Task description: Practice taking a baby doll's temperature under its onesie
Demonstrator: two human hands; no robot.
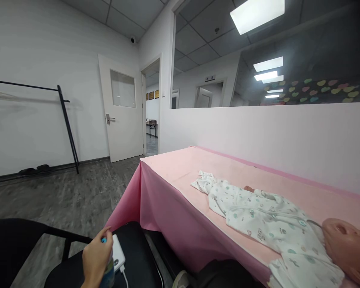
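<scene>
At the lower left, my left hand [96,256] is closed around what looks like a bottle [108,276]. A bit of blue shows between the fingers, and the bottle's lower part emerges under the hand; the rest is hidden. Right beside it, a white power bank [118,252] with a white cable plugged in lies on the black chair seat [139,252]. My right hand is out of view. On the pink-covered table, a baby doll [342,240] lies on its back in a white printed romper [258,212], its head at the right edge.
The pink tablecloth [165,192] hangs down beside the chair. A black armrest [67,234] is at lower left, and a shoe [181,280] shows at the bottom. Behind are a black clothes rack [66,124], an open white door [123,132] and a windowed wall [273,128].
</scene>
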